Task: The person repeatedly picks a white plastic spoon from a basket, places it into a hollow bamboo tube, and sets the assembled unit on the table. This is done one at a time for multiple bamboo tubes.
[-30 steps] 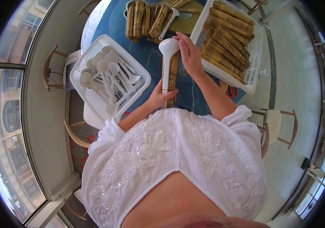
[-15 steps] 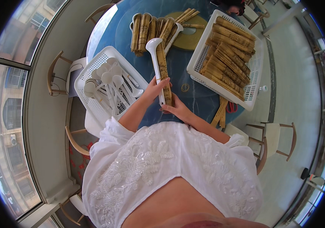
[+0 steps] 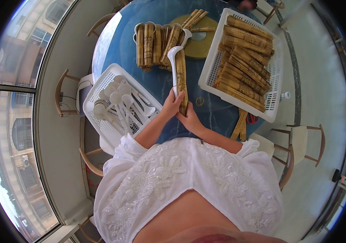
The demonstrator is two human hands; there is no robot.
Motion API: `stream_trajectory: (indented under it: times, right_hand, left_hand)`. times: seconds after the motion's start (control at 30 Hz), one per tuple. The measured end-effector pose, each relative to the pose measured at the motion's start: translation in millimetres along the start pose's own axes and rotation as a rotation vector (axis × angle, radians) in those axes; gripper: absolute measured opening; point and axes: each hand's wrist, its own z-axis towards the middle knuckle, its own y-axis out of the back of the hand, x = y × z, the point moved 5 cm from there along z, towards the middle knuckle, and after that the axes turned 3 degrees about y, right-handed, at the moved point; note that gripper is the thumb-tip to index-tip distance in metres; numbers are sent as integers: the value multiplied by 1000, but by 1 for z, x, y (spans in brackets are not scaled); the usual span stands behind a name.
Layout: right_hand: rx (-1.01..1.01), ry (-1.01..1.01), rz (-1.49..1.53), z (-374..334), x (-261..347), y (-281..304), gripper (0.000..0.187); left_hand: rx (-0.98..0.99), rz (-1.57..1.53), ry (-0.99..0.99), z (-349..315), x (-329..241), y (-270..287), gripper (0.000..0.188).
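Note:
My left hand [image 3: 174, 104] is closed around a long white spoon [image 3: 174, 67] and a bundle of slim gold-brown printed packets [image 3: 182, 77] lying along it. The spoon's bowl points away from me. My right hand [image 3: 190, 120] grips the near end of the bundle, with its fingers partly hidden. A thin yellow band seems to cross the spoon's handle just above my left hand. Beyond the spoon stands a row of similar packet bundles [image 3: 148, 44], some with white spoons among them. A yellow rubber band [image 3: 199, 101] lies on the table right of my hands.
On the left, a white perforated basket [image 3: 100, 95] holds several white spoons [image 3: 116, 98]. A larger white basket [image 3: 211, 83] at right is heaped with gold-brown packets [image 3: 246, 65]. Red-handled scissors [image 3: 253, 119] and loose packets [image 3: 240, 124] lie at the blue table's [image 3: 120, 52] right edge.
The spoon and packet bundle now stand more nearly upright in view. My left hand has shifted lower on them, close against my right hand at the near end.

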Motion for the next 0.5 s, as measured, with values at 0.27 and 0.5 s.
stream_trajectory:
  times: [0.27,0.5]
  right_hand:
    - [0,-106,-329,6,43,15,60]
    - [-21,-40,-41,18,18,25,56]
  left_hand:
    - [128,-224,153,12,-18,-10,34]
    - [121,-195,192,40,-6,15,37]
